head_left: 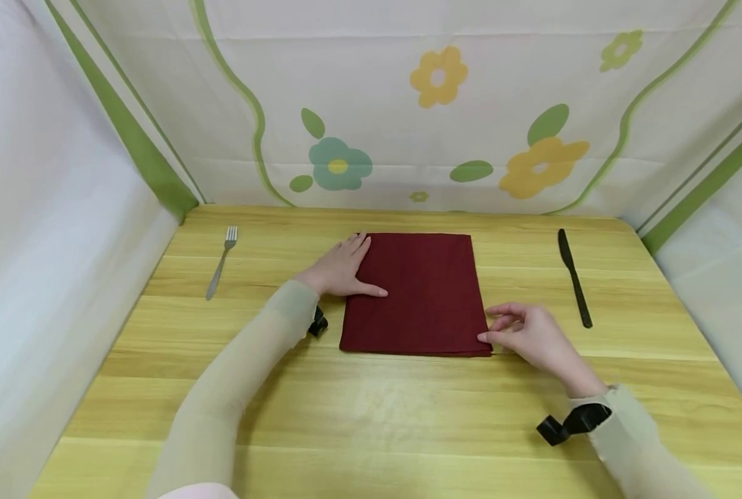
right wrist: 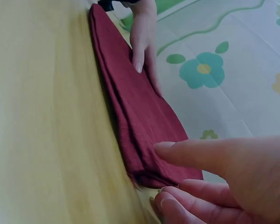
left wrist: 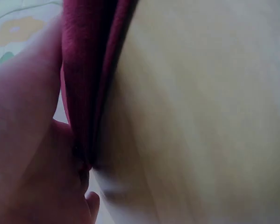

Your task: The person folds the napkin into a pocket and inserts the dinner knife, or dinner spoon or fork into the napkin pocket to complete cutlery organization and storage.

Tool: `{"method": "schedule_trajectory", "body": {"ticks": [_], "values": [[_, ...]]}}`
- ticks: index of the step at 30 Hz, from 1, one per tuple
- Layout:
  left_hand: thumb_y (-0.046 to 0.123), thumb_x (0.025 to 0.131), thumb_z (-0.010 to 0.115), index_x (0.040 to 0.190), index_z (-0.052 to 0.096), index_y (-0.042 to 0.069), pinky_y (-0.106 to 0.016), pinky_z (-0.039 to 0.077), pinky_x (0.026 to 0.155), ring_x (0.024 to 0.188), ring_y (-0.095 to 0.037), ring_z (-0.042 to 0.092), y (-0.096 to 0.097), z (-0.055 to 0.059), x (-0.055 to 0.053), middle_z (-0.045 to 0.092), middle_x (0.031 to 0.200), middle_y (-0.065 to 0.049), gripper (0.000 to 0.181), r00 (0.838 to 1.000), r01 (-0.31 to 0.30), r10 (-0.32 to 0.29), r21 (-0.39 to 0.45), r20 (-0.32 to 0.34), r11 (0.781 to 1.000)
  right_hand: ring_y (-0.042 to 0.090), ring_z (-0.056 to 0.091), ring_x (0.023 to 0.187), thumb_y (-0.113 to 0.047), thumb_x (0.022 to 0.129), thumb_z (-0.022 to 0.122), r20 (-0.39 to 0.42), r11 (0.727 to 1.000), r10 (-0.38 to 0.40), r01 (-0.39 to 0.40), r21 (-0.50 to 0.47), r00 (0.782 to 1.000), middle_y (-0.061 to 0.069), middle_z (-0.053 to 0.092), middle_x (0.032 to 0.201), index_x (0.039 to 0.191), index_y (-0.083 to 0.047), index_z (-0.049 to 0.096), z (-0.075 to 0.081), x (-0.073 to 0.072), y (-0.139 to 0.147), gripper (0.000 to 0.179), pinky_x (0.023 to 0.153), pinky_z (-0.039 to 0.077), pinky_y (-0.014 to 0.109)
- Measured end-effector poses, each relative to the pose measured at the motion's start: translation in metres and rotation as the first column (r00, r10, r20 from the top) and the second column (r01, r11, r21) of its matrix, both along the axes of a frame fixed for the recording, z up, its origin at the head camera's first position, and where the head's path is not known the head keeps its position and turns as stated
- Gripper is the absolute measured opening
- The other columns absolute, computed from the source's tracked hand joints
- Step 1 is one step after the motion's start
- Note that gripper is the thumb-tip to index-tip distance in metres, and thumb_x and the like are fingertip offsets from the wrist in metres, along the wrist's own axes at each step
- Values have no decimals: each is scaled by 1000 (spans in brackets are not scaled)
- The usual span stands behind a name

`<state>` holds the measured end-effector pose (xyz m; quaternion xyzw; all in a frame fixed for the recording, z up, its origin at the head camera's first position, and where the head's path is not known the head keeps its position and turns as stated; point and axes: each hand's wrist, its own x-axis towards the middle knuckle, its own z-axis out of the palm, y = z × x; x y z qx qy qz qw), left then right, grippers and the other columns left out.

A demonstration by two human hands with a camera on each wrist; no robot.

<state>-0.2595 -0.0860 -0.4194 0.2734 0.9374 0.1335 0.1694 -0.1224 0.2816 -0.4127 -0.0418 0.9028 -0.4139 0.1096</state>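
Dark red cloth [head_left: 423,291], folded into a near-square, flat on the pale yellow wood-grain counter [head_left: 371,430]. Stacked layers show along its near edge.

Left hand [head_left: 342,267]: laid over the cloth's left edge and far left corner, fingers extended, thumb stretched across the upper face.

Right hand [head_left: 529,336]: at the cloth's near right corner, pinching the edge, thumb on top, fingers bent against the side.

Silver metal fork [head_left: 224,260]: well left of the cloth, tines toward the far side.

Black slender table knife [head_left: 573,277]: right of the cloth, beyond the right hand and apart from it, handle toward the near side.

White fabric screen with green bands and yellow, teal and green flowers [head_left: 383,118]: upright behind the cloth, past the counter's far edge; white side panels flank it.

Beige sleeves [head_left: 217,409]: reaching in from the near side of the cloth, cut off by the lower border. Black wrist device [head_left: 576,423]: on the right wrist; its left counterpart is mostly covered by the sleeve.

Obscured: the cloth's far left corner and part of its left edge, under the left hand; its underside; the exact layer count. The left wrist view is dark and blurred, its fingertips hard to make out.
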Motion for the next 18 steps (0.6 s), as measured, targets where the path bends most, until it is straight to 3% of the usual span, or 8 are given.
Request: {"method": "schedule_trajectory", "body": {"ticks": [5, 11, 18], "values": [[76, 85, 61, 162, -1, 3, -46, 3, 123, 154, -30, -5, 2, 2, 0, -7, 169, -15, 123, 1000, -2, 3, -50, 6, 999, 19, 69, 76, -23, 85, 86, -12, 1000, 8, -7, 21, 1000, 7, 69, 96, 130, 0, 65, -1, 3, -5, 55, 63, 53, 29], [78, 86, 59, 162, -3, 3, -45, 0, 122, 154, -28, -6, -3, 2, -8, -9, 169, -14, 123, 1000, -22, 24, -85, 15, 996, 18, 67, 82, -18, 87, 84, -46, 999, 17, -15, 43, 999, 7, 68, 101, 134, -1, 64, -3, -3, -12, 54, 65, 54, 28], [77, 86, 59, 162, -5, 5, -45, 0, 122, 154, -28, -7, -8, 4, -13, -10, 169, -13, 123, 999, -14, 17, -85, 32, 996, 17, 67, 80, -15, 85, 85, -73, 998, 41, -39, 39, 996, 8, 67, 101, 133, 1, 64, -5, -4, -16, 55, 60, 53, 28]]}}
